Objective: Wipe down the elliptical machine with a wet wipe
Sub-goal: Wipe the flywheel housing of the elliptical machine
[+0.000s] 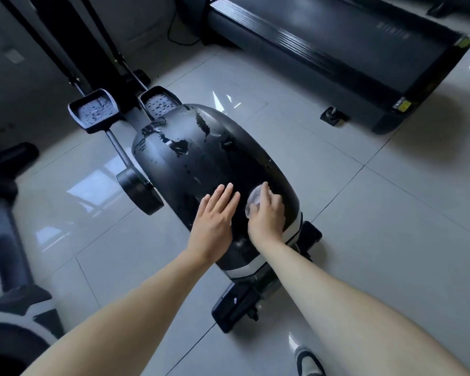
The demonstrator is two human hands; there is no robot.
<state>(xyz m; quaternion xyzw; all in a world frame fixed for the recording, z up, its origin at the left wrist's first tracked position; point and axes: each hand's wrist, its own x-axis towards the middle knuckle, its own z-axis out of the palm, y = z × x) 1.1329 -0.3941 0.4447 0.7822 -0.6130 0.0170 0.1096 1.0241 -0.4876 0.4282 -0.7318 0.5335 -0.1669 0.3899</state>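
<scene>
A person leans over the elliptical (130,161), both bare arms reaching down to its glossy black cover (223,158). The left hand (215,215) lies flat on the cover's near end, fingers straight and close together, likely to steady the body. Just beside it, the right hand (267,213) curls its fingers round a bunched wipe (253,202), pressing it to the cover near the right edge. Wet streaks shine at the far end, by the pedals (94,111), so the near end seems left to clean. A treadmill (337,50) stands beyond
</scene>
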